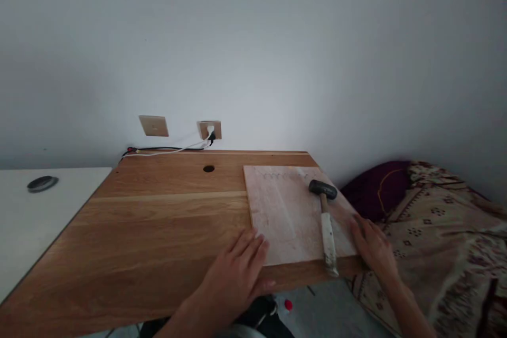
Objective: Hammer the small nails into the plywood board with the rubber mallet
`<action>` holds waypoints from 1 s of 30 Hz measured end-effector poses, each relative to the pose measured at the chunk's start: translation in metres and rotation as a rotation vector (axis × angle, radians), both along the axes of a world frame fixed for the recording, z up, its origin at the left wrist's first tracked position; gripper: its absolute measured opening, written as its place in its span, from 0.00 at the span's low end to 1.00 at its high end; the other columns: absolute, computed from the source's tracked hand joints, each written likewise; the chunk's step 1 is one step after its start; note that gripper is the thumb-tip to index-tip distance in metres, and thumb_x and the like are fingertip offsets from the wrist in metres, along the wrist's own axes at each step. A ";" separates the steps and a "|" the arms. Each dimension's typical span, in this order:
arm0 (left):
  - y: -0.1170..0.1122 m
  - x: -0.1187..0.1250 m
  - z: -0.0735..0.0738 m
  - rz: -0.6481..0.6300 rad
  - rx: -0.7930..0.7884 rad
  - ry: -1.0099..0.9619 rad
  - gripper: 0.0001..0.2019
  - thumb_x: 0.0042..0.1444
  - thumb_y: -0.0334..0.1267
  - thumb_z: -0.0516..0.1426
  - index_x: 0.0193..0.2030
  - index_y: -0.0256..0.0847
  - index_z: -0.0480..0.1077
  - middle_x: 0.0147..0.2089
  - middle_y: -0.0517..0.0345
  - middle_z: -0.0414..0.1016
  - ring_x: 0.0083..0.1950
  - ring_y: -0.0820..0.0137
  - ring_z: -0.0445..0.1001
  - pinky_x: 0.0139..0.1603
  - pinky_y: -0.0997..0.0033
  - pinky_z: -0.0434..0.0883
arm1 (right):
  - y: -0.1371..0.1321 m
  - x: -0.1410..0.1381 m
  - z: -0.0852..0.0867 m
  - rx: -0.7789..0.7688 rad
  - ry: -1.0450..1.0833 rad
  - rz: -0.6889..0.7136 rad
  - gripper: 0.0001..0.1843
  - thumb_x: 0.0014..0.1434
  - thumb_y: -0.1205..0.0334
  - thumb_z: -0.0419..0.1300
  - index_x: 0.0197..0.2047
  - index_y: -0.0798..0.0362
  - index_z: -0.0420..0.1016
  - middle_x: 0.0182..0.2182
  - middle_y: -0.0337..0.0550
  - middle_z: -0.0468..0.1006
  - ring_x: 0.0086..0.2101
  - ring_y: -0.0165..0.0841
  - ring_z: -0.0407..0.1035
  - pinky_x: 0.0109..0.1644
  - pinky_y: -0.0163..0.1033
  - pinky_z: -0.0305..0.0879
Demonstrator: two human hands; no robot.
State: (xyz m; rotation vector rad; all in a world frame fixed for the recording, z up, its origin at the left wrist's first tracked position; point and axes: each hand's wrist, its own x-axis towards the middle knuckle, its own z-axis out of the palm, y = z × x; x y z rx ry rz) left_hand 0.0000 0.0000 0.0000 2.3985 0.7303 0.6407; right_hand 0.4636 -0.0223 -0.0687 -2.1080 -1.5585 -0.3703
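Observation:
A pale stone tile (287,214) lies flat on the right part of a wooden desk (158,232). On the tile rests a hammer (327,222) with a black head and a whitish handle that pokes past the near edge. My left hand (237,274) lies flat with fingers stretched out, fingertips at the tile's near left edge. Over at the tile's near right corner, my right hand (372,245) rests with fingers extended, just right of the hammer handle. Neither hand holds anything.
A round hole (208,168) sits near the desk's back edge. Behind it, wall sockets (209,129) with white and black cables. A white table (27,216) with a dark round object (42,183) adjoins on the left. A patterned bed cover (443,237) lies right.

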 end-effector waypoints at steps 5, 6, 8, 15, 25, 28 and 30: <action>0.026 0.011 -0.009 0.076 0.213 0.123 0.28 0.71 0.50 0.57 0.70 0.34 0.67 0.66 0.38 0.77 0.77 0.47 0.62 0.79 0.35 0.54 | -0.004 -0.023 0.009 -0.046 -0.020 0.086 0.23 0.71 0.52 0.46 0.58 0.49 0.77 0.55 0.58 0.81 0.59 0.52 0.74 0.62 0.59 0.72; 0.027 0.002 -0.012 0.093 0.233 0.118 0.27 0.71 0.49 0.56 0.70 0.35 0.67 0.65 0.40 0.78 0.77 0.48 0.63 0.79 0.36 0.54 | -0.005 -0.032 0.009 -0.058 -0.032 0.114 0.23 0.72 0.53 0.46 0.58 0.50 0.78 0.55 0.59 0.81 0.60 0.53 0.73 0.62 0.60 0.72; 0.026 -0.020 -0.018 0.134 0.263 0.104 0.25 0.72 0.48 0.56 0.69 0.36 0.68 0.64 0.42 0.79 0.75 0.50 0.66 0.79 0.38 0.55 | -0.006 -0.053 0.009 -0.076 -0.053 0.176 0.25 0.73 0.56 0.43 0.57 0.51 0.79 0.56 0.62 0.80 0.62 0.55 0.71 0.62 0.62 0.71; 0.010 -0.110 -0.020 0.300 0.522 0.194 0.16 0.71 0.41 0.56 0.60 0.41 0.75 0.57 0.52 0.83 0.66 0.57 0.76 0.78 0.47 0.59 | -0.010 -0.144 0.009 -0.052 -0.011 0.278 0.27 0.77 0.50 0.45 0.71 0.52 0.66 0.65 0.60 0.73 0.68 0.55 0.64 0.65 0.63 0.70; 0.042 -0.142 -0.014 0.505 0.640 0.360 0.21 0.74 0.48 0.49 0.60 0.40 0.75 0.63 0.44 0.79 0.68 0.51 0.73 0.69 0.46 0.69 | 0.042 -0.253 0.091 -0.253 -0.246 0.872 0.32 0.69 0.75 0.55 0.72 0.44 0.68 0.66 0.49 0.73 0.58 0.49 0.70 0.62 0.57 0.72; 0.053 -0.133 -0.027 0.523 0.633 0.419 0.26 0.74 0.54 0.48 0.68 0.42 0.70 0.73 0.42 0.69 0.74 0.46 0.66 0.73 0.37 0.62 | 0.054 -0.262 0.105 -0.360 -0.260 0.955 0.26 0.68 0.72 0.60 0.67 0.48 0.73 0.65 0.47 0.76 0.55 0.49 0.71 0.61 0.56 0.73; 0.055 -0.129 -0.036 0.514 0.624 0.440 0.29 0.73 0.56 0.49 0.72 0.43 0.66 0.75 0.43 0.67 0.75 0.46 0.64 0.74 0.37 0.59 | 0.057 -0.261 0.108 -0.388 -0.246 0.963 0.24 0.68 0.71 0.61 0.65 0.49 0.75 0.63 0.48 0.77 0.54 0.49 0.72 0.61 0.57 0.73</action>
